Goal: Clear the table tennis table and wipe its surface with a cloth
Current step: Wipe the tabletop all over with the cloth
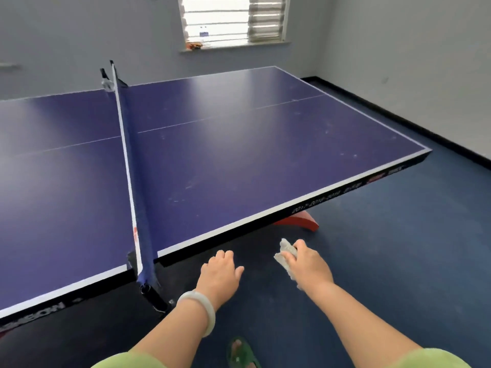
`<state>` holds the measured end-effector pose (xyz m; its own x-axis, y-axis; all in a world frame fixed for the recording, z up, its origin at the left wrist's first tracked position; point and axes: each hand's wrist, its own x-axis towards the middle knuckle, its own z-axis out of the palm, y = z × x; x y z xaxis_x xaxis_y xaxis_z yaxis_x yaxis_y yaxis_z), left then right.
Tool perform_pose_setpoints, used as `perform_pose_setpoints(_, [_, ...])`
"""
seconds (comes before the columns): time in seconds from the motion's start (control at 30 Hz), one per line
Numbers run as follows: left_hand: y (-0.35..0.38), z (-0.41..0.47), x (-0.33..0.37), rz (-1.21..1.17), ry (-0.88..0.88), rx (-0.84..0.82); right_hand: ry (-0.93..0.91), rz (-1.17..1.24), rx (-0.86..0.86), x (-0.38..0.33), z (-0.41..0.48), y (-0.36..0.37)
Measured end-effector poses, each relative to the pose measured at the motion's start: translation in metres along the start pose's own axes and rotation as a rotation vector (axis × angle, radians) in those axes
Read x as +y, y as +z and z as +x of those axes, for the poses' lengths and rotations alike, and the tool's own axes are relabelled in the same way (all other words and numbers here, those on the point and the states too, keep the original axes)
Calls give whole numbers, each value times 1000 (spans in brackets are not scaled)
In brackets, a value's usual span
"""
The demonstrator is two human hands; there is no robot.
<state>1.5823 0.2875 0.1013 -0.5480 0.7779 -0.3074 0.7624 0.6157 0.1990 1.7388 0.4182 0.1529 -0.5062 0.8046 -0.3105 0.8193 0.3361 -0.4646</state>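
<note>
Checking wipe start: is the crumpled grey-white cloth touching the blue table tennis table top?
Apart. Head view: the right hand grips the crumpled grey-white cloth short of the blue table tennis table; dark floor shows between them.

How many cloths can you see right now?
1. A crumpled pale cloth is gripped in the right hand, held over the floor beyond the near edge of the table. The left hand holds none. Part of the cloth is hidden under the fingers.
</note>
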Motion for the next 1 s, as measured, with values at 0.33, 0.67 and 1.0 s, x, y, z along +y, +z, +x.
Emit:
perform_pose_setpoints(0.33, [-22,123,-42,-59,-299,74,-268,-191,-111,-73,172,0])
perform_pose_setpoints(0.67, [-26,143,-91,-249,-745,94,-810,-392,-375,-168,275,58])
perform_pose_setpoints(1.0, [-15,131,-61,-344,-1205,172,-1501,-535,-639,-213,317,139])
